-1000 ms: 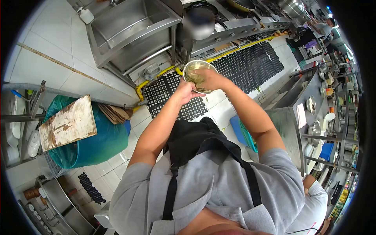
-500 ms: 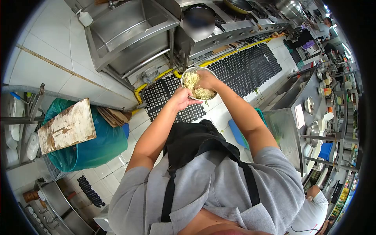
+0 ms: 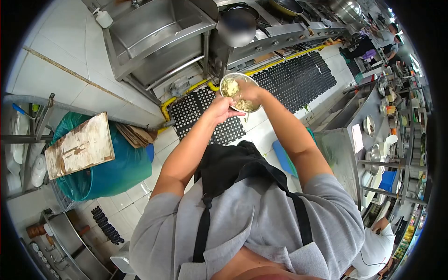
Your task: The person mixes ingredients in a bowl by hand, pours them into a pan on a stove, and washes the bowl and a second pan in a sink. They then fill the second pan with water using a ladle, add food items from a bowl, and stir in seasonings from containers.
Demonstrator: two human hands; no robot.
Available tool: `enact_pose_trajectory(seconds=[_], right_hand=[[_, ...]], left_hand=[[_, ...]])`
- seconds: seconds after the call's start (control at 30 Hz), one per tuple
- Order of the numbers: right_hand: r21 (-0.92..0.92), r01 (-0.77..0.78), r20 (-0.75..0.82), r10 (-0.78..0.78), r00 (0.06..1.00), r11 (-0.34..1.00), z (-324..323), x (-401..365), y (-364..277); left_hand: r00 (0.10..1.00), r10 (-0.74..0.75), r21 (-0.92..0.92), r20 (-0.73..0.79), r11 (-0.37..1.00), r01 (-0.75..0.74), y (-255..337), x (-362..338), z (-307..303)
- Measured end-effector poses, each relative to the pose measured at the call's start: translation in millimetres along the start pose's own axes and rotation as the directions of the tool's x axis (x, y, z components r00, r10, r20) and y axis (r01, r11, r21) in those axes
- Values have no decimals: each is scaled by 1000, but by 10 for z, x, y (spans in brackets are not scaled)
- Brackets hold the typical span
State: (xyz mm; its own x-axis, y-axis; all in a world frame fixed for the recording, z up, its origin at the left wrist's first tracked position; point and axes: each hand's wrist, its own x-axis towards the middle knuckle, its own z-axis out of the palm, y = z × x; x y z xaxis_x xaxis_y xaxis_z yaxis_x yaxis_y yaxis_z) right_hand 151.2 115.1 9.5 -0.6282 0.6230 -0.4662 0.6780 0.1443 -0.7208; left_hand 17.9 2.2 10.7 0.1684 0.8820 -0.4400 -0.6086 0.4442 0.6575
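Note:
A round metal bowl (image 3: 239, 74) is held up in front of my body, above the floor mats. Pale shredded food (image 3: 230, 87) lies in it, with more near its lower rim. My left hand (image 3: 221, 110) grips the bowl's lower left rim, thumb over the edge. My right hand (image 3: 250, 93) is inside the bowl at the right, among the shreds; it is blurred and its fingers are hidden.
A steel sink (image 3: 149, 35) stands ahead at the left, a stove (image 3: 275, 35) ahead at the right. Left is a green-lined bin (image 3: 121, 175) with a worn board (image 3: 80, 148) on top. A steel counter (image 3: 347, 112) stands right. Other people are at the right.
The shreds in the bowl have shifted, and the bowl is tilted a little differently. My right hand has moved slightly within it. The person at the lower right has changed posture.

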Motion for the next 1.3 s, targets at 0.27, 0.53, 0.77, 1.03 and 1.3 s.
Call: enact_pose_trajectory(seconds=[0.27,0.53,0.77,1.03,1.3], right_hand=[[-204,-25,-194,-15,981,979,161,-117,95],[-348,172,-65,-206,976,922,-205,-213,-311],[-532,437,318,-307,897,725,107,-194,-321],[504,4,-105,56,993,864,188,-146,-195],[495,-35,-56,72,996,868,380,102,56]], left_hand=[[990,-140,-106,23,984,141,-340,93,-344],[996,-79,-23,39,997,80,-45,-30,-306],[984,-159,-54,83,985,164,92,-6,-505],[984,164,17,-66,986,-163,-40,-92,-267],[998,27,13,-65,1000,-26,-108,-164,-246]])
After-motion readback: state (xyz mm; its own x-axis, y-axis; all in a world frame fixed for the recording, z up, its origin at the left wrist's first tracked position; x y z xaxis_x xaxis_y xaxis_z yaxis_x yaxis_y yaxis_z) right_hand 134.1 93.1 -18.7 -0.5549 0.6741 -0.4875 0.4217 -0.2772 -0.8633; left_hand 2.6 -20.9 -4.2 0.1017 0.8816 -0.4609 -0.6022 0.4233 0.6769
